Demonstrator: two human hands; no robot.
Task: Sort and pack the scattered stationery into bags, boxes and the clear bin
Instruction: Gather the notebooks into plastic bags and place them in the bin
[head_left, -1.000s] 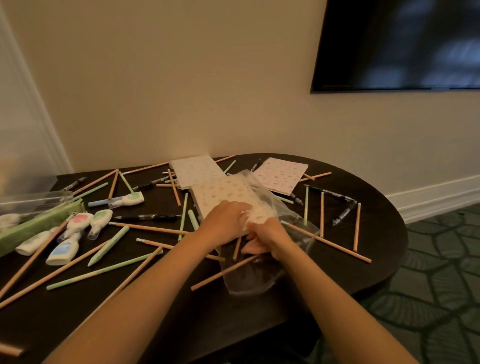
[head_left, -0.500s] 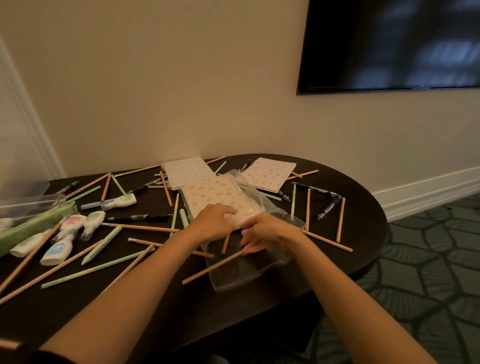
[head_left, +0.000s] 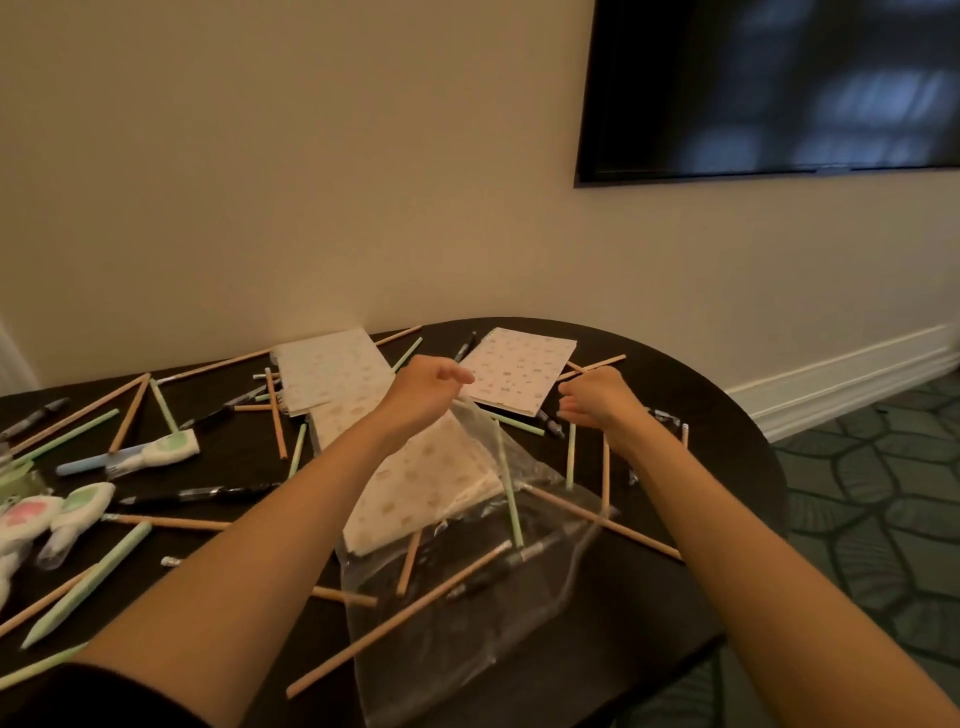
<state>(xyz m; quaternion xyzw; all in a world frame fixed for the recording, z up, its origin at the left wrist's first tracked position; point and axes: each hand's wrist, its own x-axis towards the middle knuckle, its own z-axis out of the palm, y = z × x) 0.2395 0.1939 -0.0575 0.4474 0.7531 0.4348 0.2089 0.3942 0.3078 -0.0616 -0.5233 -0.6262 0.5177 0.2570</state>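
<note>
The patterned notebook (head_left: 519, 371) lies flat at the far side of the table (head_left: 727, 493), directly between the 2 hands and just beyond their fingertips. Its near edge runs across from one hand to the other, the left looking slightly nearer. The right hand (head_left: 597, 402) hovers with fingers loosely curled, holding nothing; the left hand (head_left: 431, 384) hangs over the raised mouth of the clear bag (head_left: 467, 613), but whether it pinches the film I cannot tell.

Clear crinkly plastic bag (head_left: 493, 639) looks glossy. Dotted white notebook (head_left: 519, 371) has a matt paper cover, the long tan pencil (head_left: 397, 620) looks like bare wood, and the dark round surface (head_left: 649, 613) is smooth with a slight sheen.
</note>
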